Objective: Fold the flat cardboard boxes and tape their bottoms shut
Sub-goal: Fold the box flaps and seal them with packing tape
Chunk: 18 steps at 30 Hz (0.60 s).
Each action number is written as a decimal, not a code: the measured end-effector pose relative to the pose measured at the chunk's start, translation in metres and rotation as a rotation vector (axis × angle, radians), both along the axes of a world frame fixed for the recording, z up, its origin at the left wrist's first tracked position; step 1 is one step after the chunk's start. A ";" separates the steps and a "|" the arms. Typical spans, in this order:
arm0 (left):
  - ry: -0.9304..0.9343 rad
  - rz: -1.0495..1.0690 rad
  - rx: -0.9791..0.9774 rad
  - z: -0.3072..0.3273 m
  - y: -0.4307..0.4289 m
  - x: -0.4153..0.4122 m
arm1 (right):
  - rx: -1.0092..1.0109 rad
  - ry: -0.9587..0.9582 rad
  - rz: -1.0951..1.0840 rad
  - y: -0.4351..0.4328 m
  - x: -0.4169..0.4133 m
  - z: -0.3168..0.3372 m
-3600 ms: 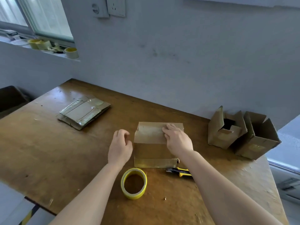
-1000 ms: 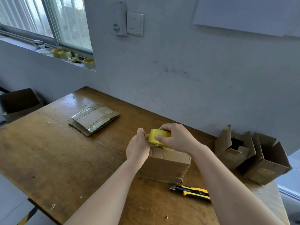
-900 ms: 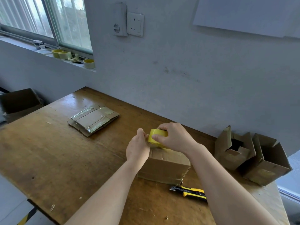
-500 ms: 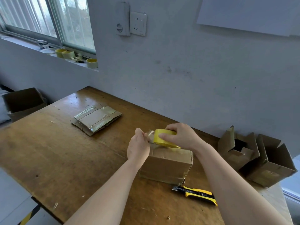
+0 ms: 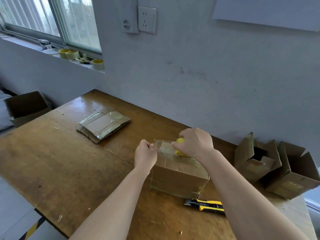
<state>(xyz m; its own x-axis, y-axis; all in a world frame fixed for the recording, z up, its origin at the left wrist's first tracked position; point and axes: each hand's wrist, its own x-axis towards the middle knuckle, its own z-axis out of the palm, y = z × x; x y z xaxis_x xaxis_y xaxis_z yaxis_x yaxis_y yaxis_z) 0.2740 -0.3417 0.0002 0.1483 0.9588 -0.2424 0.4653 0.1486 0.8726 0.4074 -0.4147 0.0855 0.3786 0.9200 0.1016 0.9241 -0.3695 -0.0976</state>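
A folded cardboard box [image 5: 178, 177] stands on the wooden table [image 5: 60, 161] with its closed flaps facing up. My right hand [image 5: 195, 144] grips a yellow tape roll [image 5: 180, 149] just above the box's top. My left hand [image 5: 145, 153] pinches the free end of the clear tape strip [image 5: 161, 146], which stretches between the two hands over the box's left edge. A stack of flat cardboard boxes [image 5: 103, 125] lies further left on the table.
A yellow and black utility knife [image 5: 206, 205] lies by the box's near right corner. Two open folded boxes [image 5: 256, 160] [image 5: 292, 172] stand at the table's right end. Spare tape rolls [image 5: 97, 64] sit on the windowsill, and a large carton [image 5: 27, 108] stands beyond the left edge.
My right hand has drawn the roll to the right, away from my left hand, so a longer strip of clear tape now spans between them. Earlier the roll lay on the table.
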 end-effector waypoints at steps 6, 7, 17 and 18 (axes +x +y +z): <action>0.022 -0.010 -0.077 -0.009 0.007 -0.004 | -0.115 -0.122 0.039 0.007 -0.013 -0.003; 0.020 -0.019 -0.085 -0.009 0.009 -0.005 | -0.125 -0.135 0.041 0.007 -0.015 -0.004; 0.074 -0.118 -0.142 -0.014 0.017 -0.008 | -0.210 -0.241 0.040 0.011 -0.028 -0.005; 0.076 -0.120 -0.145 -0.016 0.016 -0.008 | -0.209 -0.252 0.038 0.010 -0.029 -0.006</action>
<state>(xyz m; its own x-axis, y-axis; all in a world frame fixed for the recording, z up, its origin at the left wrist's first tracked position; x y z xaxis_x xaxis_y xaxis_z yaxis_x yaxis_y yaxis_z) 0.2663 -0.3254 -0.0159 0.2357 0.8894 -0.3917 0.5511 0.2096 0.8077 0.3785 -0.4047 0.0792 0.3308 0.9437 -0.0046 0.9229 -0.3225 0.2105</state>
